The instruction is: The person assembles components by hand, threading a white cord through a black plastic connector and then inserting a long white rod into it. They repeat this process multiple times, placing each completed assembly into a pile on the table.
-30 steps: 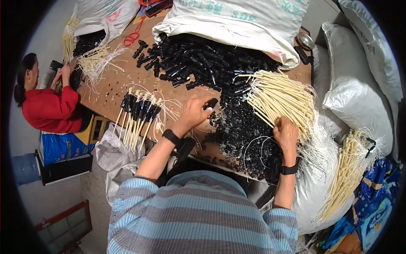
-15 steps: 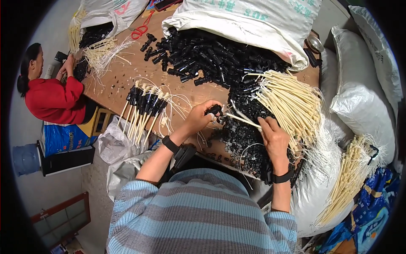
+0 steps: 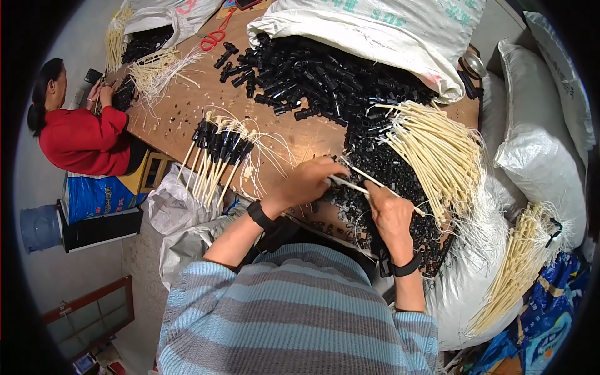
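My left hand (image 3: 310,181) is closed, its back turned up, hiding the black plastic part that showed in its fingers half a second ago. From beside its fingertips a thin cream stick (image 3: 350,184) runs into the pinched fingers of my right hand (image 3: 392,215). A second stick (image 3: 360,171) lies at a slant just above that one. Beneath both hands spreads a heap of small black plastic bits (image 3: 400,165). To the right of it is a big bundle of cream sticks (image 3: 434,153) with white strings. Left of my hands lie several sticks with black parts fitted (image 3: 219,147).
A white woven sack (image 3: 375,31) spills black tubular parts (image 3: 300,75) across the brown table (image 3: 172,128). Red scissors (image 3: 214,39) lie at the far left. A person in red (image 3: 84,140) works at the left end. Stuffed white sacks (image 3: 540,131) stand at right.
My hands have come closer together, and my right hand has moved left with the stick. The left hand has turned over, so the black part is out of sight. The view has shifted slightly.
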### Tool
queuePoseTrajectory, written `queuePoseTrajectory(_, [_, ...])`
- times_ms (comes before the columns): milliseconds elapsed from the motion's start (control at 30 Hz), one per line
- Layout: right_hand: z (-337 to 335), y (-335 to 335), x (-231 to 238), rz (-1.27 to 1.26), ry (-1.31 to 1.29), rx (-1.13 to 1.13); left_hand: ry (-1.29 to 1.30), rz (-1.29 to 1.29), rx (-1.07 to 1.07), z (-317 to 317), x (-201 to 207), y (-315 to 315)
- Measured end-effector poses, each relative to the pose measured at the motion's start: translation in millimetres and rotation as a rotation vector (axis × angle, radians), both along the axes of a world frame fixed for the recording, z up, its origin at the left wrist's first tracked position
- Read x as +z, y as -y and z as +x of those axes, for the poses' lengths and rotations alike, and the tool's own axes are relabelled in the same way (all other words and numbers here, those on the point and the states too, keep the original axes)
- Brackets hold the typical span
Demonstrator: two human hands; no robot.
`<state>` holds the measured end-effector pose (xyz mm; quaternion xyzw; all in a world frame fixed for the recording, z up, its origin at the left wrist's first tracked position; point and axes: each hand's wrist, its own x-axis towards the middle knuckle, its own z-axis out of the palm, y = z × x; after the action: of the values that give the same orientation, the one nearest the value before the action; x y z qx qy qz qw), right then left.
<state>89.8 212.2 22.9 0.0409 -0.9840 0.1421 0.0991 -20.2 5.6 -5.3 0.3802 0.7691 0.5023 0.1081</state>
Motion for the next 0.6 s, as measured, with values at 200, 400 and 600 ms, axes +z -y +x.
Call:
queuePoseTrajectory(200, [6, -6, 3, -0.056, -0.026, -0.08, 0.202, -0.133, 0.055, -5, 2, 14])
queuePoseTrajectory(400, [4, 10, 9, 0.13, -0.032, 0.002, -0.203, -0.15, 0.012, 10, -3, 1])
queuePoseTrajectory(600, [-4, -3, 14, -0.078, -0.087, -0.062, -0.491, -0.212, 0.037, 24, 13, -9])
